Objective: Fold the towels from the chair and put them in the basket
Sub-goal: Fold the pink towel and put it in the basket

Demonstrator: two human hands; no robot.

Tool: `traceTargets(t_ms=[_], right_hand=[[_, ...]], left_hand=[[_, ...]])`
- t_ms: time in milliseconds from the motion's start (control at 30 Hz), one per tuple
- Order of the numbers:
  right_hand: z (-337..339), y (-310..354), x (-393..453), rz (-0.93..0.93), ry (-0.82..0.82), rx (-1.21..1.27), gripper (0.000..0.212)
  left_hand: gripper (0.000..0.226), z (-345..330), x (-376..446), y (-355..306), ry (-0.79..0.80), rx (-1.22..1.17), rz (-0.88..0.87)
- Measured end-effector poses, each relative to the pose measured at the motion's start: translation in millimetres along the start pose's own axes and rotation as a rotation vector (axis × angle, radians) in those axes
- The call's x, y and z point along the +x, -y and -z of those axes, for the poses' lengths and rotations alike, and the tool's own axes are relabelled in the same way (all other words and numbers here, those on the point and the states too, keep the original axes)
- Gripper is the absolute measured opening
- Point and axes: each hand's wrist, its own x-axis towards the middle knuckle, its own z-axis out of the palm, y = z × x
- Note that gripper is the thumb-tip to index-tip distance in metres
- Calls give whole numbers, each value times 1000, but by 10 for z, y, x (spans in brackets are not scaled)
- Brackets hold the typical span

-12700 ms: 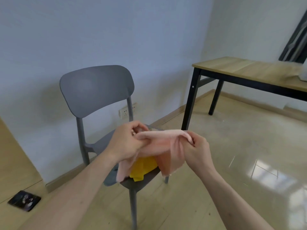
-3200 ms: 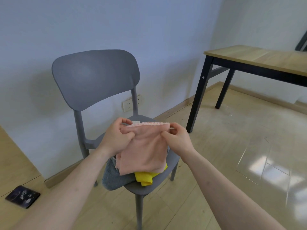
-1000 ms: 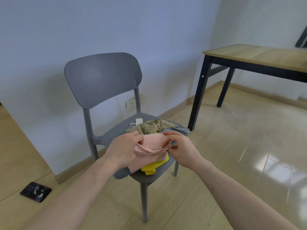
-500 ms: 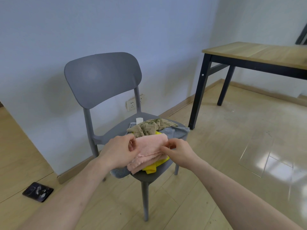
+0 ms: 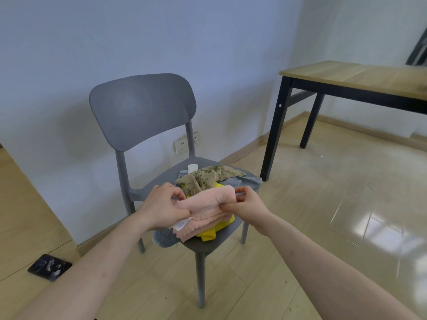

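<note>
chair: plain grey | folded towel: pale pink, white tag | towel: olive-tan, leafy print | towel: bright yellow | towel: blue-grey | bench: light wood top, black legs | floor: pale wood

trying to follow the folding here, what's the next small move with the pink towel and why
Probably lift the pink towel clear of the chair. Left hand and right hand pinch its ends and it looks folded. No basket is in view.

Towels on chair, table to its right.
</note>
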Motion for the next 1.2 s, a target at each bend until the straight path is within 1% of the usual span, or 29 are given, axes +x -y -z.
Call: traceTargets(t_ms=[33,100,167,233,333,367,400,467,567,667,800,867,967,1033,1100,1200], right_hand=[[32,26,-14,11,24,33,56],[98,85,-77,51,65,75,42],[176,139,-193,79,67,138,33],[276,207,-367,93,44,226,30],[466,313,-608,110,-8,343,24],[523,340,-648,120,-41,364,23],[564,357,-671,129,-80,383,23],[601,281,-644,140,-172,420,24],[578,-8,-467,129,-254,478,23],[594,-254,-185,87,-250,475,22],[681,-411,204,44,-188,516,21],[691,-438,333,18,-170,525,21],[740,-360,382,-65,-172,533,22],[818,-239,344,-143,-156,517,22],[1018,12,258,-213,-145,496,23],[1490,610,77,-263,-113,463,27]], left_hand=[[20,16,-10,-29,-7,-81,1],[19,44,-55,-119,-18,-242,5],[21,91,-114,-240,-51,-375,-3],[29,123,-182,-373,-95,-550,4],[53,47,-278,-584,-152,-884,7],[57,-24,-284,-638,-181,-963,-2],[55,-99,-285,-692,-211,-1005,-14],[45,-240,-227,-779,-257,-1024,-42],[44,-387,-19,-770,-337,-1004,-25],[38,-548,253,-721,-348,-930,-11],[29,-781,579,-702,-398,-763,-19],[25,-854,669,-686,-411,-733,-1],[27,-862,697,-753,-364,-754,101],[29,-750,698,-862,-293,-744,183],[33,-515,709,-1051,-232,-742,237],[40,35,721,-1487,-130,-769,312]])
